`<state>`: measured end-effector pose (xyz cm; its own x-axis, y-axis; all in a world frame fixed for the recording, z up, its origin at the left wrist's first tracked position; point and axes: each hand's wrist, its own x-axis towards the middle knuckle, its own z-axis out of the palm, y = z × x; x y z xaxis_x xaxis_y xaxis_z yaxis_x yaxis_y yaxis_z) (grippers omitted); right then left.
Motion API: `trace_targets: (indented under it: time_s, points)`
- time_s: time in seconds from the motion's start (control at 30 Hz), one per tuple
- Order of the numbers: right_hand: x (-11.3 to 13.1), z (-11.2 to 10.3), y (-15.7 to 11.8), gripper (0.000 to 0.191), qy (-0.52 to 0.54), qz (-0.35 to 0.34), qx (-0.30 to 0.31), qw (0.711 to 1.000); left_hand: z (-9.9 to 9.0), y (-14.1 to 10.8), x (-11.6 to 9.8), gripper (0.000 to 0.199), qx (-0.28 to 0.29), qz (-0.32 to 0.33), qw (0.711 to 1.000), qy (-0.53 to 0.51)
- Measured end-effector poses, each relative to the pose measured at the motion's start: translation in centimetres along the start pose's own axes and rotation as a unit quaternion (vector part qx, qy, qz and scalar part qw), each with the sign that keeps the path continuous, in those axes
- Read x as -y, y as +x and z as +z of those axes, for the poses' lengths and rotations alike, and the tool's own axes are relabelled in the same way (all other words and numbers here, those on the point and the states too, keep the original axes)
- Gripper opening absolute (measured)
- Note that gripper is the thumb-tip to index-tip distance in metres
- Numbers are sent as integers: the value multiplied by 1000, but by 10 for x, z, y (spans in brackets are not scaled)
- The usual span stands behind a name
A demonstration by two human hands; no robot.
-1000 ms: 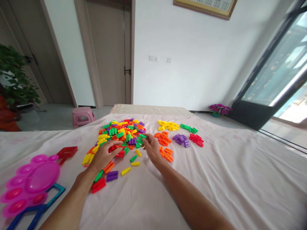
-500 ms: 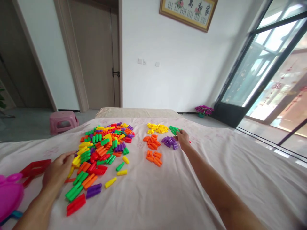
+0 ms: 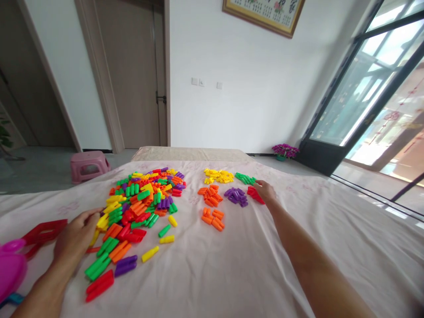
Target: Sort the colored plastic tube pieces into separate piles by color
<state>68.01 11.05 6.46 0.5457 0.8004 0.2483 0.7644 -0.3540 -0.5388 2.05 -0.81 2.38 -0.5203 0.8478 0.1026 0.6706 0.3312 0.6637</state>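
My left hand (image 3: 77, 232) is at the left edge of a big mixed pile of coloured plastic pieces (image 3: 141, 205), beside some yellow tube-shaped pieces (image 3: 104, 221). Its fingers are curled together; what they hold, if anything, is hidden. Across the cloth, my right hand (image 3: 266, 191) reaches out with fingers extended and seemingly nothing in them. The fingertips are at the right end of the green pieces (image 3: 245, 178) and just above the red pieces (image 3: 254, 194). Purple pieces (image 3: 236, 196), yellow pieces (image 3: 218, 176) and two orange clusters (image 3: 210, 195) lie to the left of it.
A pale cloth (image 3: 185, 274) covers the surface. Single yellow pieces (image 3: 150, 254) and a green piece (image 3: 164, 231) lie by the pile. At the left are a red plastic frame (image 3: 44, 234) and a magenta object (image 3: 11, 269). Behind stands a pink stool (image 3: 89, 165).
My right hand has moved right, off the green pieces, uncovering more of them and the red group. My left hand stays at the pile's edge. The view has shifted slightly.
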Motion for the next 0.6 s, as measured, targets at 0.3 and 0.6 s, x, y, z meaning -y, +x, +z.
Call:
trace_targets:
  time_s: [0.3, 0.6]
  points:
    - [-2, 13, -20, 49, -126, -100, 74, 984, -2, -2, -3, 43, -2, 7, 1000, 5]
    - [-4, 2, -32, 46, -156, -94, 65, 981, -2, 0, -4, 45, -7, 12, 1000, 23]
